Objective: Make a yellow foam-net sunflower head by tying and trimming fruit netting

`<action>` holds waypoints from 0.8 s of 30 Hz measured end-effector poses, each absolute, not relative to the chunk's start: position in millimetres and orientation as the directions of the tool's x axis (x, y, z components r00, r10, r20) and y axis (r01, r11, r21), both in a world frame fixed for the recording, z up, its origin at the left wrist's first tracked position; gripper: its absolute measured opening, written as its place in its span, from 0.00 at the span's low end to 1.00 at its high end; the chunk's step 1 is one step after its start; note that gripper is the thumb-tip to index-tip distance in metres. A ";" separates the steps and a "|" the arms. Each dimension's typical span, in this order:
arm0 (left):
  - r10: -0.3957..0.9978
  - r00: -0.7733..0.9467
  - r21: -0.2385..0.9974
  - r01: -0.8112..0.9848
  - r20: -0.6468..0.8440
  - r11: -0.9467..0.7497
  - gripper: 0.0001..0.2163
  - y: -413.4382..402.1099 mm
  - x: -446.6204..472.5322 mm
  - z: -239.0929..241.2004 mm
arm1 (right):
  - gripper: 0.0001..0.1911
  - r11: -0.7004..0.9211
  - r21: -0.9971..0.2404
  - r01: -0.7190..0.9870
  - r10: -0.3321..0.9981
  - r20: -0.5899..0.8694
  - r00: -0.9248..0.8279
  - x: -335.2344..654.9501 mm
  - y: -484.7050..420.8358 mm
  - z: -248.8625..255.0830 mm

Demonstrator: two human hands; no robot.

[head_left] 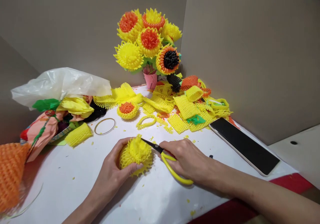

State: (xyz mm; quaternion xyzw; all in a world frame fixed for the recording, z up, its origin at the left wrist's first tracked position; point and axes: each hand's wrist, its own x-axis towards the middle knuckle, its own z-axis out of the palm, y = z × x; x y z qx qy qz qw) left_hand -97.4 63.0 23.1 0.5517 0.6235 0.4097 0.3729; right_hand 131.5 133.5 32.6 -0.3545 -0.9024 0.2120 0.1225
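Observation:
My left hand (120,167) is wrapped round a yellow foam-net flower (137,152), which has a bunched centre and a fringed lower edge. In my right hand (183,157) is a pair of scissors (172,174) with yellow handles and dark blades. The blade tips reach the upper right side of the flower's bunched centre. Whether the blades touch the foam I cannot tell. Small yellow scraps lie on the white table (82,184) around both hands.
Behind stands a pink pot (150,80) of foam flowers (150,39). Foam-net pieces (185,106) are heaped before it, beside a loose orange-centred flower (127,110). A bangle (105,126), a plastic bag (60,84) and orange netting (12,174) are leftward; a phone (245,144) lies right.

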 end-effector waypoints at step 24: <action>0.984 -0.175 0.988 0.157 0.038 -0.010 0.27 63.3 -105.2 21.1 | 0.16 0.721 -0.371 0.585 0.673 0.177 -0.718 135.3 133.6 37.1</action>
